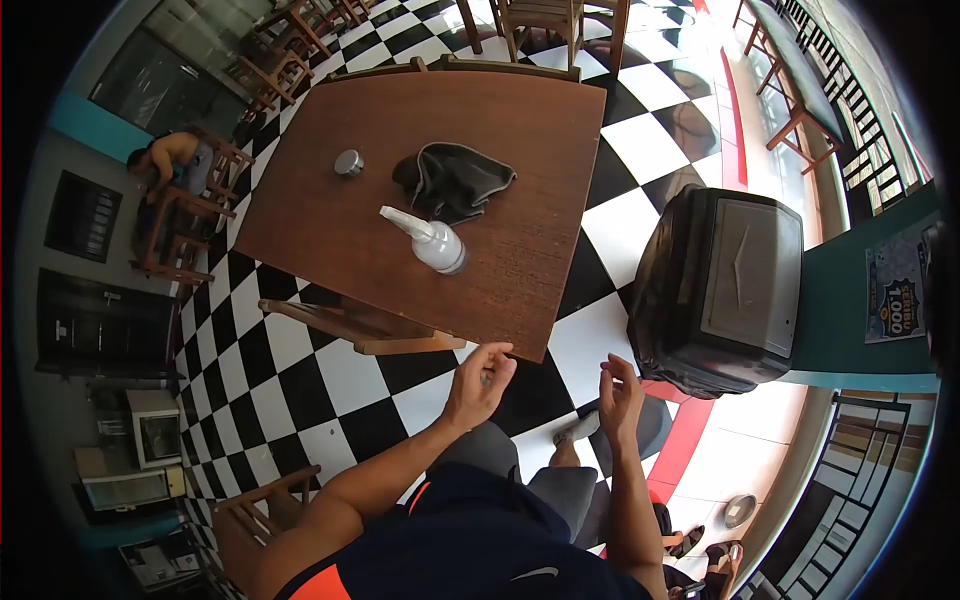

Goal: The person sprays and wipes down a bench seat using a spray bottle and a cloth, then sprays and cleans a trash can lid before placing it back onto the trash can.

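My left hand [480,385] is raised just off the near edge of the brown wooden table [350,235], its fingers loosely curled and apart, holding nothing. To the right of the table corner, my right hand [621,398] hangs in the air with bent fingers and nothing visible in it. On the table a white spray bottle [440,248] stands nearest to my left hand. Behind it lies a crumpled dark cloth [455,180] with a pale edge. A small round metal-coloured container [348,163] sits to the left of the cloth.
A wooden chair [360,325] is at the table's near left side. A large black box-shaped bag [735,285] stands at the right. Another person [180,160] sits bent over at the far left. More chairs [540,25] are behind the table.
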Demonstrator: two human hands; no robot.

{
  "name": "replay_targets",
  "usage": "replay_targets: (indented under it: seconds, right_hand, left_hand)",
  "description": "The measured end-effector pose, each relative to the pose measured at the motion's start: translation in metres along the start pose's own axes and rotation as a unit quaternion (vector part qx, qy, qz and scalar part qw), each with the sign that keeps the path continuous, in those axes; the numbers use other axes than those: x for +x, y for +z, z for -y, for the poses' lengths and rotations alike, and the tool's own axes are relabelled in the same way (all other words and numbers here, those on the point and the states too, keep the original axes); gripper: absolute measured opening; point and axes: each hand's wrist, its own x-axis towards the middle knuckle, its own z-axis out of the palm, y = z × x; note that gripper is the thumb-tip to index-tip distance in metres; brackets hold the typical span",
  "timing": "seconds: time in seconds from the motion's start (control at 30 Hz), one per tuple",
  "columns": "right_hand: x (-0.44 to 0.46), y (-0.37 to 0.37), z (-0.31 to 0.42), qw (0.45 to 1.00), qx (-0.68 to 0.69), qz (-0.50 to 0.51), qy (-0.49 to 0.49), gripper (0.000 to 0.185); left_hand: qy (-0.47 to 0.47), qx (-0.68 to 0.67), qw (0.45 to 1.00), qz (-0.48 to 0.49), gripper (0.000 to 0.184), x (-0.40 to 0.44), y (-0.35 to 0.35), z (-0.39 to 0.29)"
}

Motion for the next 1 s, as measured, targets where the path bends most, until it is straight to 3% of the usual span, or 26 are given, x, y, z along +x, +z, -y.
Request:
replay_targets:
  seconds: [0.07,0.13,0.17,0.2,0.23,0.27,0.3,0.33,0.37,0.4,0.43,0.47,0.5,0.53,0.6,0.67,0.7,0.77,0.83,0.93,1.0]
  right_hand:
    - [0.05,0.069,0.036,0.996,-0.035,0.008,-0.085,0.019]
    - [0.116,0.144,0.06,0.974,-0.086,-0.026,-0.208,0.013]
    - [0.151,0.179,0.072,0.973,-0.114,-0.02,-0.2,0.017]
    - [0.185,0.212,0.077,0.972,-0.115,-0.04,-0.2,0.029]
    - [0.209,0.237,0.091,0.96,-0.167,-0.065,-0.216,0.049]
    - [0.226,0.252,0.104,0.958,-0.218,-0.013,-0.184,0.071]
    - [0.242,0.271,0.096,0.925,-0.314,0.001,-0.215,0.08]
    - [0.259,0.289,0.079,0.893,-0.396,0.051,-0.208,0.066]
    - [0.27,0.304,0.069,0.884,-0.421,0.044,-0.197,0.039]
    - [0.267,0.302,0.077,0.92,-0.349,0.043,-0.171,0.03]
    - [0.26,0.295,0.093,0.949,-0.275,0.041,-0.146,0.022]
    - [0.252,0.283,0.108,0.971,-0.203,0.036,-0.123,0.018]
    - [0.236,0.273,0.114,0.987,-0.061,-0.06,-0.135,0.021]
    - [0.219,0.255,0.122,0.989,-0.025,-0.1,-0.103,0.023]
    - [0.17,0.203,0.134,0.98,0.054,-0.184,-0.042,0.026]
    - [0.099,0.145,0.136,0.943,0.32,-0.071,0.046,0.035]
    - [0.064,0.124,0.127,0.918,0.388,-0.047,0.071,0.042]
    - [-0.004,0.076,0.104,0.923,0.326,0.01,0.206,0.039]
    - [-0.066,0.034,0.092,0.904,0.392,0.013,0.17,0.041]
    - [-0.123,-0.015,0.06,0.849,0.431,-0.171,0.255,0.026]
    - [-0.151,-0.048,0.045,0.829,0.417,-0.271,0.255,0.031]
  left_hand:
    - [0.042,-0.04,0.976,-0.212,0.039,0.032,-0.046,0.034]
    - [0.063,0.032,0.958,-0.279,0.072,0.076,-0.082,0.039]
    - [0.089,0.059,0.948,-0.3,0.086,0.1,-0.087,0.037]
    - [0.102,0.072,0.947,-0.295,0.109,0.123,-0.093,0.038]
    - [0.126,0.1,0.936,-0.314,0.115,0.147,-0.095,0.05]
    - [0.125,0.099,0.937,-0.312,0.116,0.164,-0.096,0.05]
    - [0.111,0.087,0.945,-0.296,0.112,0.175,-0.097,0.045]
    - [0.114,0.077,0.954,-0.265,0.108,0.181,-0.102,0.043]
    - [0.12,0.069,0.96,-0.242,0.103,0.19,-0.11,0.04]
    - [0.126,0.061,0.965,-0.221,0.098,0.197,-0.117,0.037]
    - [0.149,0.064,0.954,-0.252,0.07,0.202,-0.118,0.042]
    - [0.15,-0.003,0.95,-0.274,0.065,0.21,-0.118,0.052]
    - [0.148,-0.073,0.943,-0.291,0.059,0.216,-0.118,0.066]
    - [0.144,-0.142,0.93,-0.306,0.054,0.221,-0.121,0.069]
    - [0.129,-0.118,0.955,-0.241,0.04,0.222,-0.132,0.062]
    - [0.13,-0.01,0.97,-0.205,0.037,0.214,-0.134,0.036]
    - [0.142,0.018,0.978,-0.149,0.036,0.21,-0.133,0.024]
    - [0.178,0.057,0.981,-0.053,0.035,0.203,-0.127,0.002]
    - [0.221,0.08,0.972,0.023,0.034,0.193,-0.111,-0.019]
    - [0.371,0.065,0.916,0.142,0.033,0.182,-0.066,-0.053]
    - [0.325,-0.005,0.917,0.23,0.03,0.163,-0.02,-0.08]
